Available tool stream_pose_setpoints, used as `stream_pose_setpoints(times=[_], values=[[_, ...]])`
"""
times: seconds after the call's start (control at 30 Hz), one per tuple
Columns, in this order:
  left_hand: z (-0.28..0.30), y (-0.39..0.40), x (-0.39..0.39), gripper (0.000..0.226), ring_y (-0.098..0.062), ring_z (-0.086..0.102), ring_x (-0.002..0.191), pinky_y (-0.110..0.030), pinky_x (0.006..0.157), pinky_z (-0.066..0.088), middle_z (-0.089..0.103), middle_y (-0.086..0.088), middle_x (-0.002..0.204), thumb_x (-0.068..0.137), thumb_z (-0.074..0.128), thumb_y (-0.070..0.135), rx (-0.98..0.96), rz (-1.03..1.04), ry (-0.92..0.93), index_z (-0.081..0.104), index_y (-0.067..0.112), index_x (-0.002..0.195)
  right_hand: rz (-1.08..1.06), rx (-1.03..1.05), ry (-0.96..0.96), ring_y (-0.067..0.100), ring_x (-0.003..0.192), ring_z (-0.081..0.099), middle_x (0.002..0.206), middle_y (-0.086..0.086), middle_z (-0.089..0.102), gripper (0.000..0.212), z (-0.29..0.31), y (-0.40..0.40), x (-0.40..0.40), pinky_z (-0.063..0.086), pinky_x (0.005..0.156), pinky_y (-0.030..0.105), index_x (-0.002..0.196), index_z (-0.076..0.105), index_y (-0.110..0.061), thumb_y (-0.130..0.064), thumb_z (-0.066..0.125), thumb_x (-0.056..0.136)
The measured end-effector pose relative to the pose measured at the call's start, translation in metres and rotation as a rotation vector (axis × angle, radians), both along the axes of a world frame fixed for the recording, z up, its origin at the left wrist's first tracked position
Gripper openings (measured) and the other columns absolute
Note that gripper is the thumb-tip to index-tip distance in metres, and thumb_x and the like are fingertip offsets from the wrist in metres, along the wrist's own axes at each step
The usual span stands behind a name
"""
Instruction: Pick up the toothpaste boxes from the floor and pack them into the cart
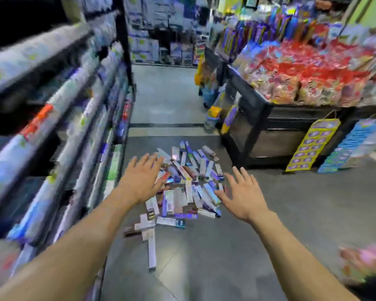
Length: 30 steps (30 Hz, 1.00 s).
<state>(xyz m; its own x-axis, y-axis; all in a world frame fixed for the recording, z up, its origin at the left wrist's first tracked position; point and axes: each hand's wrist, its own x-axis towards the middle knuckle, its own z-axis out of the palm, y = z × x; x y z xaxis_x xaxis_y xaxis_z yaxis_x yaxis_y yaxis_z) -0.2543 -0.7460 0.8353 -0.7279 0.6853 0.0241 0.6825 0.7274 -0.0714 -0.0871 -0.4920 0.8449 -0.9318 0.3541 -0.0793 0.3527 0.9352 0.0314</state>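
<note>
Two bare arms reach out ahead of me. My left hand (142, 178) is spread flat, fingers straight and apart, palm down over the ten o'clock edge of the heap, gripping nothing; I cannot tell whether it touches the boxes. My right hand (242, 195) is just as open, fingers fanned, at the heap's three o'clock edge, holding nothing either.

Between them lies the jumbled pile of long, narrow cardboard toothpaste boxes (189, 181), on the grey tiled floor (291, 213) dead centre in my view. Too many and too tangled to count exactly: dozens, I'd say, mostly white, purple and silver, glossy, crossing each other at every angle. One slim pale box (152, 252) lies apart at the pile's six o'clock, pointing toward me, with a dark brown box (131, 231) just beside the loose ones there.

At nine o'clock runs the tall dark store shelving (59, 127), several tiers deep, its packaged goods badly blurred. At two o'clock stands one black metal display bin (261, 118) heaped with shiny red and gold crinkly snack bags (308, 68). Two hanging card strips lean at its near corner: one yellow (313, 144), one blue (352, 146). At five o'clock, a blurred pink bundle (365, 263) that I cannot identify.
</note>
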Motion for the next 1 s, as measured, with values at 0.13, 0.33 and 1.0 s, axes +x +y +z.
stream_pose_setpoints(times=[0.13,0.33,1.0], values=[[-0.015,-0.036,-0.021,0.075,-0.033,0.04,0.144,-0.054,0.115,0.033,0.038,-0.013,0.159,0.098,0.037,0.06,-0.035,0.155,0.0,0.038,0.01,0.154,0.147,-0.024,-0.038,0.03,0.155,0.008,0.168,0.011,0.014,0.096,-0.019,-0.008,-0.051,0.01,0.125,0.044,0.16,0.017,-0.025,-0.077,0.002,0.081],[-0.033,-0.047,-0.049,0.076,-0.023,0.008,0.156,-0.046,0.125,0.01,0.004,-0.001,0.17,0.102,0.025,0.062,-0.101,0.3,-0.022,0.005,0.02,0.162,0.289,-0.057,-0.07,0.029,0.156,0.005,0.169,0.009,0.009,0.082,-0.038,-0.004,-0.125,0.007,0.126,0.045,0.161,0.014,-0.026,-0.074,0.014,0.094],[-0.606,-0.088,-0.213,0.079,-0.026,0.028,0.15,-0.042,0.119,0.027,0.021,-0.007,0.167,0.1,0.024,0.064,-0.044,0.411,-0.012,0.013,0.015,0.161,0.4,-0.057,-0.001,0.03,0.15,0.025,0.164,0.013,0.025,0.106,-0.578,-0.072,-0.327,0.023,0.121,0.042,0.154,0.03,-0.018,-0.08,0.004,0.072]])
